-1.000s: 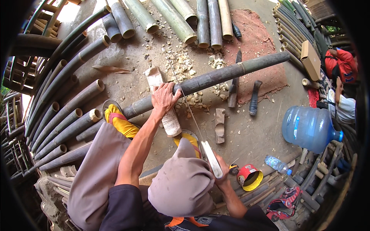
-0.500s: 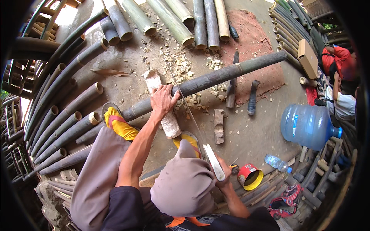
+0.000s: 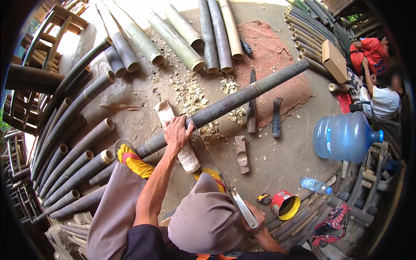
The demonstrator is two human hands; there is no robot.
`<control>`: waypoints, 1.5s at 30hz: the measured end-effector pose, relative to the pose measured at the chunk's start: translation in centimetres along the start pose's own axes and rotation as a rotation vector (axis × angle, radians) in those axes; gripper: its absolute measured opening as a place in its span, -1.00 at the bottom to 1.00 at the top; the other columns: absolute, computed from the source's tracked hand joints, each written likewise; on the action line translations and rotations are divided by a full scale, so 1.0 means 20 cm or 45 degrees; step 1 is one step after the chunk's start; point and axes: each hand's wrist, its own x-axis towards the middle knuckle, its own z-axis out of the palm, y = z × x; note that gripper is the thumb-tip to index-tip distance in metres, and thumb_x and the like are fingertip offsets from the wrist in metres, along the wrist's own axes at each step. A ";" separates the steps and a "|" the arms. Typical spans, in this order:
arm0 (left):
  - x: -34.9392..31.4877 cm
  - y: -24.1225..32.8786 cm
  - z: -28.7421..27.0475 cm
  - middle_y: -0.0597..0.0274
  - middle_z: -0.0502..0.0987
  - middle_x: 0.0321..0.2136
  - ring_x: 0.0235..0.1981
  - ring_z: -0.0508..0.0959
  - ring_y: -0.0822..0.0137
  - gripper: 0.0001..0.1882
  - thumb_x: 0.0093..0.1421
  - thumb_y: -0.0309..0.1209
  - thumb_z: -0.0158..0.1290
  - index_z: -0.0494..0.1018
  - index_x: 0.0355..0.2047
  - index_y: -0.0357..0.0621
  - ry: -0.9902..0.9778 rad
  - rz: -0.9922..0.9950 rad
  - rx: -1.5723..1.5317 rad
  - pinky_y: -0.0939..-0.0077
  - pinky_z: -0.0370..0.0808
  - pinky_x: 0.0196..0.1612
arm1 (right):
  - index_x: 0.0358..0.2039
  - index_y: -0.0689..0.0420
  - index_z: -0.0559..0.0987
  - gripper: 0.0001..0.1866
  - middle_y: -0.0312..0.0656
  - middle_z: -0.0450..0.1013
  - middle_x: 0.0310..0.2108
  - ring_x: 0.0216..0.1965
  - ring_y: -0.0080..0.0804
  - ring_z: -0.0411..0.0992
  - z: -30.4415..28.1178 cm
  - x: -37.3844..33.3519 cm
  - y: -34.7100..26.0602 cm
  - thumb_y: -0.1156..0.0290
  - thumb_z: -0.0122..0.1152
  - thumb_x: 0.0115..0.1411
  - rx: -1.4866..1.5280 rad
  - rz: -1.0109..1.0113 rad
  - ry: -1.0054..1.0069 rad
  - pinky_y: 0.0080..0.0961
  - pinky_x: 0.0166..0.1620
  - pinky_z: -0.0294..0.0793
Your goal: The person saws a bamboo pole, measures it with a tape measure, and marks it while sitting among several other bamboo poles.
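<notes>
A long dark bamboo pole (image 3: 247, 96) slants from lower left to upper right across a short pale, rough log (image 3: 188, 158). My left hand (image 3: 177, 133) grips the pole above this log, fingers wrapped over it. Close to those fingers, the thin blade of a handsaw (image 3: 207, 149) meets the pole. My right hand (image 3: 256, 216) is closed round the saw's whitish handle, low in the picture. My left foot, in a yellow sock and sandal (image 3: 132, 160), is against the pole's lower part. The other yellow-socked foot (image 3: 212, 174) is beside the log.
A machete (image 3: 251, 104), a dark-handled tool (image 3: 276, 119) and a notched wood block (image 3: 241, 154) lie right of the log. Bamboo poles (image 3: 93, 134) crowd the left. A water jug (image 3: 342, 138), red-yellow container (image 3: 286, 205) and tape measure (image 3: 264, 198) are rightward. People (image 3: 377, 82) sit far right.
My right hand has drawn the saw back toward me; the blade no longer reaches far beyond the pole. My left hand keeps its grip. The whole view has shifted slightly.
</notes>
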 end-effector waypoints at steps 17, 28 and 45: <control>0.02 0.00 -0.02 0.17 0.53 -0.24 -0.09 0.47 0.21 -0.45 -0.27 -0.26 0.27 0.40 -0.21 -0.11 -0.200 0.006 0.079 0.25 0.29 0.01 | -0.11 0.42 0.51 -0.62 0.07 0.55 -0.30 -0.31 -0.18 0.59 0.10 0.07 0.08 0.57 0.15 0.02 -0.052 -0.088 0.068 -0.44 -0.26 0.57; 0.09 -0.06 -0.02 0.10 0.55 -0.50 -0.24 0.54 0.14 -0.65 -0.31 -0.32 0.18 0.43 -0.44 -0.12 -0.388 -0.030 0.084 0.14 0.29 -0.08 | -0.13 0.42 0.52 -0.64 0.12 0.54 -0.26 -0.32 -0.13 0.60 -0.01 -0.09 -0.01 0.58 0.16 0.01 -0.192 -0.050 0.009 -0.40 -0.29 0.58; 0.09 -0.02 -0.02 0.04 0.56 -0.43 -0.22 0.55 0.13 -0.67 -0.27 -0.39 0.10 0.46 -0.39 -0.16 -0.385 -0.112 0.118 0.08 0.30 -0.03 | -0.14 0.40 0.54 -0.65 0.12 0.53 -0.23 -0.29 -0.15 0.59 -0.01 -0.14 -0.01 0.54 0.15 0.03 -0.148 0.015 -0.014 -0.40 -0.29 0.58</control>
